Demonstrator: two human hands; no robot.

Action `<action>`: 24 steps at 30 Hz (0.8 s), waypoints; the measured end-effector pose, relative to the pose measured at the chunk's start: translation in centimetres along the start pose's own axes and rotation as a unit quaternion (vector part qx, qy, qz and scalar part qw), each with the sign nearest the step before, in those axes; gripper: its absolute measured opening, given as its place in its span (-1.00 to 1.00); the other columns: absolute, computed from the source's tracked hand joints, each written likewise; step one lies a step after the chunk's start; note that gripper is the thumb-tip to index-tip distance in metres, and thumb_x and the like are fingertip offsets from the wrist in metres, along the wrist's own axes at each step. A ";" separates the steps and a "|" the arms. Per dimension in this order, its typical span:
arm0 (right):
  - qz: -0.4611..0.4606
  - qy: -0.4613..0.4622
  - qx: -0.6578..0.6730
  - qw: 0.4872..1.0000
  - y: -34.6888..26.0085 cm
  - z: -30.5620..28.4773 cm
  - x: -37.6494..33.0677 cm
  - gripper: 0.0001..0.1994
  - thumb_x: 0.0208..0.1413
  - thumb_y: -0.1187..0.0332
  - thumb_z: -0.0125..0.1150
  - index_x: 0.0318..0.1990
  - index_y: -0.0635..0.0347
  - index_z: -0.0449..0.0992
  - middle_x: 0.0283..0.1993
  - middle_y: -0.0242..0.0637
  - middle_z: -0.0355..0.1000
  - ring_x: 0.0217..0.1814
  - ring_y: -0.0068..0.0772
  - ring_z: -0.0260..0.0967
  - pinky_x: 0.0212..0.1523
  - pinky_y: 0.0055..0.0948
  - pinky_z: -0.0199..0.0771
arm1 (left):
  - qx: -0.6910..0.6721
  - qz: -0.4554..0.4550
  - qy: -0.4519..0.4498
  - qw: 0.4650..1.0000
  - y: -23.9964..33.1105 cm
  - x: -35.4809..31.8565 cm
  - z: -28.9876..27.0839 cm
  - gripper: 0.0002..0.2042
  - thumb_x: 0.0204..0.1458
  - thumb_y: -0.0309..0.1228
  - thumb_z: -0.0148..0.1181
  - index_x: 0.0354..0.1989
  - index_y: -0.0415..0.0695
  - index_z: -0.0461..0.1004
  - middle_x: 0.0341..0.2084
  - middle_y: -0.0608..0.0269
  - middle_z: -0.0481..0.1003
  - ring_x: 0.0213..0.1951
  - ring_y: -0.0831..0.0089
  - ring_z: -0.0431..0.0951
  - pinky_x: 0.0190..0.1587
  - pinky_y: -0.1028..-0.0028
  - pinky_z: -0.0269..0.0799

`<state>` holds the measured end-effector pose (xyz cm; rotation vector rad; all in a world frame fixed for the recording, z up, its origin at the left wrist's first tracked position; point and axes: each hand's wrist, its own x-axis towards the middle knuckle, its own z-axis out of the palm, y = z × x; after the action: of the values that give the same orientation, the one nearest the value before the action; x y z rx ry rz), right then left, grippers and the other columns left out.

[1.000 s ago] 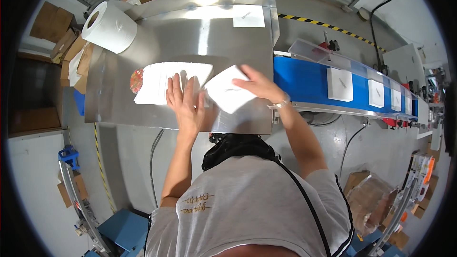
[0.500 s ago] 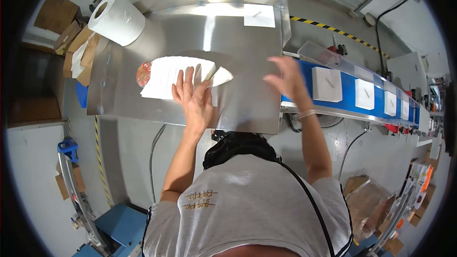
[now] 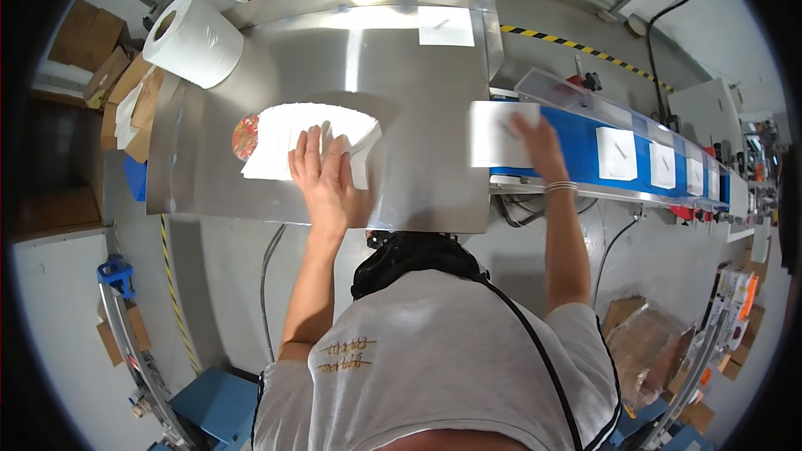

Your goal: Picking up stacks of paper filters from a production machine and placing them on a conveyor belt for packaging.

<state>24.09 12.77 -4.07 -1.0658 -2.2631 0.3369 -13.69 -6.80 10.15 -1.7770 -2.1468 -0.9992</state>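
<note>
My left hand lies on folded white paper towel on the steel table, its fingers stretched out over the paper. From under the towel's left end shows part of a round red patterned thing. Over the joint between table and conveyor, my right hand grips a white square packet by its right side. That packet and the fingers on it are blurred; whether it touches the belt I cannot tell. More white packets stand in a row on the blue conveyor belt.
A large white paper roll stands at the steel table's far left corner. Near the back right edge lies a white square with a small mark. A clear guard runs along the conveyor's far side. Cardboard boxes stand at left.
My right hand has come down onto a packet and drawn it left to the table edge. The left hand shifted slightly left; the towel's raised right corner now lies folded in.
</note>
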 end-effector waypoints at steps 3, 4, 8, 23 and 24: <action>0.435 -0.042 -0.036 0.899 -3.7 -5.6 3.2 -0.52 -0.04 0.13 0.30 -0.01 0.20 0.38 -0.02 -0.02 0.43 0.00 -0.04 0.38 -0.03 -0.19 0.38 | 0.005 -0.006 0.019 1.000 -0.7 -0.5 0.2 -0.76 -0.05 -0.55 0.21 -0.15 -0.14 0.55 0.13 0.04 0.31 0.22 -0.02 0.21 0.25 -0.03 -0.01; 0.434 -0.040 -0.036 0.899 -5.5 -6.5 3.7 -0.52 -0.04 0.13 0.30 -0.01 0.20 0.38 -0.02 -0.02 0.43 0.00 -0.04 0.38 -0.03 -0.19 0.38 | 0.001 -0.004 0.020 1.000 -0.6 -0.3 0.3 -0.75 -0.07 -0.56 0.21 -0.15 -0.12 0.56 0.14 0.05 0.31 0.22 -0.01 0.20 0.26 -0.03 -0.04; 0.149 0.038 -0.059 0.986 -10.8 -3.8 5.9 -0.53 -0.17 0.29 0.40 -0.07 0.25 0.43 -0.08 -0.07 0.43 0.03 -0.05 0.34 0.04 -0.21 0.33 | -0.002 -0.013 -0.001 1.000 -0.1 -0.1 0.1 -0.73 -0.12 -0.57 0.23 -0.19 -0.06 0.57 0.17 0.08 0.28 0.28 0.01 0.12 0.29 -0.02 -0.20; 0.310 -0.125 0.386 0.860 -13.8 -0.2 5.7 -0.69 0.16 0.18 0.16 -0.11 0.26 0.50 -0.20 -0.34 0.48 -0.17 -0.60 0.36 -0.21 -0.48 0.40 | 0.004 -0.012 -0.039 0.999 -2.6 -0.1 -0.8 -0.66 -0.01 -0.46 0.21 0.00 -0.14 0.48 0.21 -0.02 0.21 0.28 -0.05 0.10 0.28 -0.03 -0.09; 0.332 -0.045 0.416 0.845 -10.9 -0.4 4.0 -0.69 0.16 0.18 0.15 -0.12 0.25 0.52 -0.21 -0.32 0.50 -0.18 -0.57 0.40 -0.20 -0.46 0.41 | 0.000 0.000 -0.026 1.000 -2.5 0.0 -0.7 -0.68 -0.02 -0.50 0.20 -0.03 -0.14 0.50 0.18 -0.01 0.25 0.26 -0.05 0.13 0.26 -0.04 -0.05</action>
<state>15.74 8.76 2.95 -1.2777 -1.4264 1.5122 -16.17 -7.38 9.72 -1.8225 -2.1773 -0.9623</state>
